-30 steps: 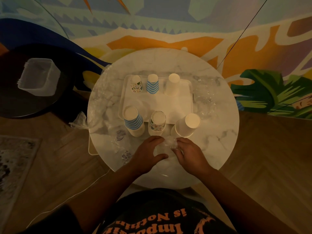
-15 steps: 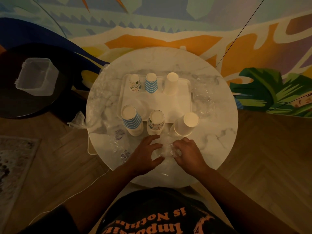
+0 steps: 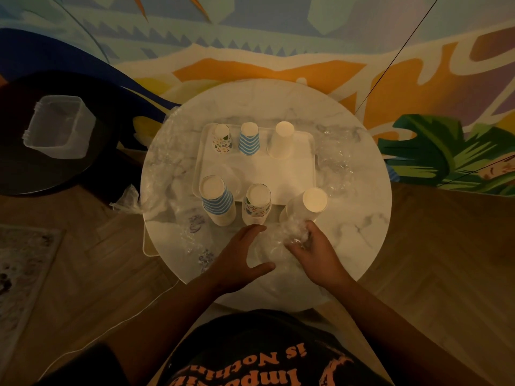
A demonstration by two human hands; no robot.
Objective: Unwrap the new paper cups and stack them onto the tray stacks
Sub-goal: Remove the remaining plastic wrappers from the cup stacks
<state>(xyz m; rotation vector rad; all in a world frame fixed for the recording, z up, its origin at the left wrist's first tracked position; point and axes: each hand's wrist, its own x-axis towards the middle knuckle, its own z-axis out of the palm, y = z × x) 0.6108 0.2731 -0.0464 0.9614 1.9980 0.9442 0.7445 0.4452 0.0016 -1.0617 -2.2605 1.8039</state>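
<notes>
A white tray (image 3: 295, 174) lies on the round marble table (image 3: 359, 227). Three upside-down cup stacks stand at its far edge: patterned (image 3: 222, 138), blue-striped (image 3: 249, 138), plain white (image 3: 282, 139). Nearer me stand a taller blue-striped stack (image 3: 217, 200), a patterned stack (image 3: 257, 203) and a plain white stack (image 3: 309, 203). My right hand (image 3: 312, 250) grips a crumpled clear plastic wrap (image 3: 291, 232) just in front of the white stack. My left hand (image 3: 239, 259) is spread beside it, fingers and thumb around the wrap's loose lower part, holding nothing firmly.
More crumpled clear wrap lies on the table's right (image 3: 334, 160) and left (image 3: 167, 176) sides. A clear plastic bin (image 3: 60, 126) sits on a dark round stool at the left. A painted wall stands behind the table. Wooden floor surrounds it.
My right hand has lifted the crumpled wrap up toward the white stack. My left hand has opened wider and let go of the bundle.
</notes>
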